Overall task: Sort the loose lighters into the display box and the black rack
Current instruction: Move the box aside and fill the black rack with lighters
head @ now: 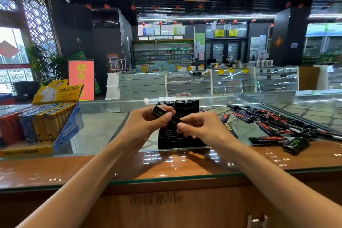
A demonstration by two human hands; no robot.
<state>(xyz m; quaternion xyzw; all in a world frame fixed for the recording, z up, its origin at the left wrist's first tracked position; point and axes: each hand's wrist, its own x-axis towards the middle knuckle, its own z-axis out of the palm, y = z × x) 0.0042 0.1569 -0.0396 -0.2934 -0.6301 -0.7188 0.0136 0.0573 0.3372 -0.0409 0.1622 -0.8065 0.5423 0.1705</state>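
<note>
Your left hand (146, 120) and right hand (199, 127) both pinch one black lighter (162, 114), fingers curled round it, above the rack (177, 139).

"超市" on orange banner (81, 79)

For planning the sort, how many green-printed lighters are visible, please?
2: the held lighter, between left hand and right hand over the black rack; the lying lighter at far right. The pile may hide more.
</note>
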